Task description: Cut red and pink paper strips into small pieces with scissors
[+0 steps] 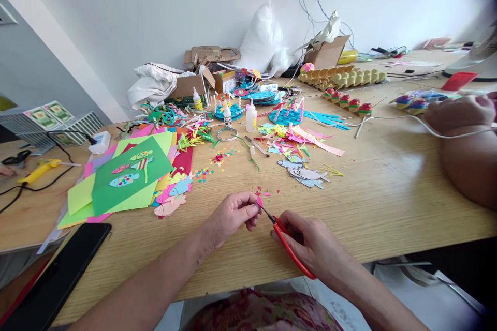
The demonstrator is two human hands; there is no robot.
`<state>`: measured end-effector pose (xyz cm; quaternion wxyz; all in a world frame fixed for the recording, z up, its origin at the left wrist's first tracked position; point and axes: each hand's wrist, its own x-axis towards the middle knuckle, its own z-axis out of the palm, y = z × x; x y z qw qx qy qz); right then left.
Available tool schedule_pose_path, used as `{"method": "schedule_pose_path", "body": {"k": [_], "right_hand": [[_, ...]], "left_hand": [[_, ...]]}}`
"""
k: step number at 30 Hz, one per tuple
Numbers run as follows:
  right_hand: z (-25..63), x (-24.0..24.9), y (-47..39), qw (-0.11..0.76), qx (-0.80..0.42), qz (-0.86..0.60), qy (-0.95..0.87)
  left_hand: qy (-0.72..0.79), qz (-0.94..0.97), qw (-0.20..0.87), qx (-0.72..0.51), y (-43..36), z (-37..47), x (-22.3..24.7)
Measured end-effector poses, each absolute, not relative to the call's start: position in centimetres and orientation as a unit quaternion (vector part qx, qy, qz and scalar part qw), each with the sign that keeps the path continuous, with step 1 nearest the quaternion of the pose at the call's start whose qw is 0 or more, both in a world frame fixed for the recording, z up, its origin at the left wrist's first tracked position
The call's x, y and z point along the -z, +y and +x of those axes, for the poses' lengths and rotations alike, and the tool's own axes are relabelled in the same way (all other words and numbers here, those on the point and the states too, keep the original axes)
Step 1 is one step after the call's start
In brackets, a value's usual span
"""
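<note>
Near the table's front edge, my left hand [236, 213] pinches a small pink paper piece [259, 200] between thumb and fingers. My right hand [305, 240] is wrapped round the red handles of a pair of scissors [289, 248]. The scissor tips point up and left and meet the pink piece at my left fingertips. Just behind lie small red and pink paper scraps [266, 194]. Grey-blue paper fish [306, 175] rest farther back on the right. Pink and blue paper fish [171, 206] lie to the left, beside the stacked coloured sheets.
A green sheet [132, 173] with paper fish tops the stack at left; a black phone [64, 274] lies in front. Glue bottles [251, 116], paper strips and boxes stand farther back. Another person's arm [469, 160] rests at right. A yellow glue gun [41, 170] lies far left.
</note>
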<state>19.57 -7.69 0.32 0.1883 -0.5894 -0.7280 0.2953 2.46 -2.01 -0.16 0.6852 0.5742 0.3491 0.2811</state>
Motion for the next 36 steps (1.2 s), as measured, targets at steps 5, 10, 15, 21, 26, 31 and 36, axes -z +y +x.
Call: {"method": "schedule_pose_path", "body": {"k": [5, 10, 15, 21, 26, 31, 36], "right_hand": [[19.4, -0.2, -7.6, 0.189, -0.289, -0.590, -0.729], [19.1, -0.5, -7.4, 0.168, -0.291, -0.582, -0.741], [18.3, -0.8, -6.9, 0.161, -0.342, -0.561, -0.736], [18.3, -0.9, -6.2, 0.156, -0.401, -0.524, -0.735], [17.7, -0.6, -5.2, 0.294, -0.474, -0.498, -0.664], [16.1, -0.5, -4.4, 0.381, -0.464, -0.503, -0.622], [15.4, -0.4, -4.0, 0.390, -0.432, -0.507, -0.636]], "left_hand": [[0.352, 0.577, 0.682, -0.279, -2.0, 2.3, 0.0], [0.372, 0.570, 0.684, -0.263, -2.1, 1.6, -0.2], [0.411, 0.547, 0.684, -0.253, -2.5, 0.2, -0.4], [0.448, 0.533, 0.665, -0.271, -2.7, -0.8, -0.8], [0.454, 0.522, 0.659, -0.295, -2.6, -0.6, -0.8], [0.445, 0.545, 0.647, -0.293, -2.7, 0.1, -0.9], [0.453, 0.579, 0.620, -0.274, -2.6, 0.7, -0.7]]}}
